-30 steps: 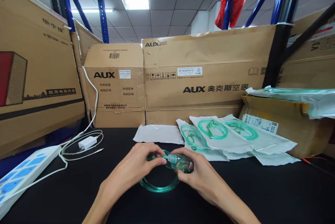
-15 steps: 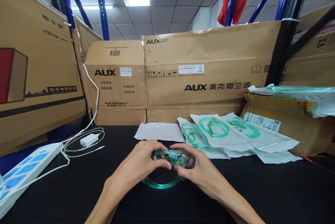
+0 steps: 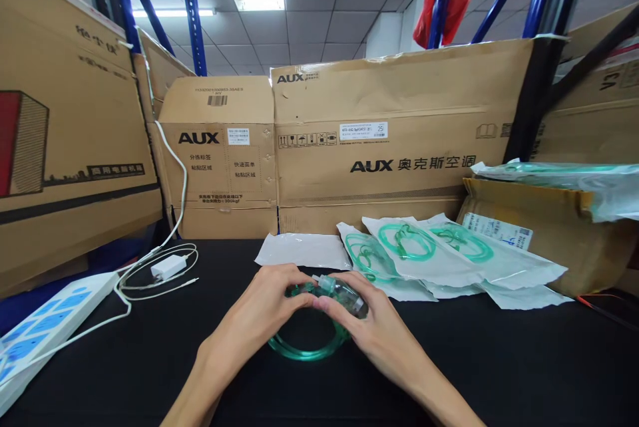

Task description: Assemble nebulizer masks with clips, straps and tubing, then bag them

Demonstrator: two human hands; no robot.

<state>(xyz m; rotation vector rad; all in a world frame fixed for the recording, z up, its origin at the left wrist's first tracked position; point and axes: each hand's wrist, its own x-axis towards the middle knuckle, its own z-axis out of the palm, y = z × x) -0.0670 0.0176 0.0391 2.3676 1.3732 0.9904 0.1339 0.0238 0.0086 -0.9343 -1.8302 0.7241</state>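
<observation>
A clear plastic mask piece (image 3: 344, 297) with a pale green connector lies tilted between my hands, low in the middle of the head view. My right hand (image 3: 377, 310) is closed round its clear body, with the thumb along the near side. The fingers of my left hand (image 3: 269, 297) pinch the darker green part at its left end, beside the connector. Both thumbs meet in front of the piece and hide some of it. Just below, a coil of green tubing (image 3: 307, 352) rests on the black table (image 3: 239, 380).
Sealed packs of green tubing (image 3: 407, 244) overlap behind my right hand, beside a flat white pouch (image 3: 302, 251). A cardboard box (image 3: 564, 227) stands at right. At left lie a power strip (image 3: 54, 320) and a white adapter (image 3: 168, 267). Large cartons (image 3: 399, 108) wall off the back.
The mask piece has tilted, its connector end now higher and its clear end lower. My right thumb has moved left to meet the left one, and the tubing coil has shifted slightly.
</observation>
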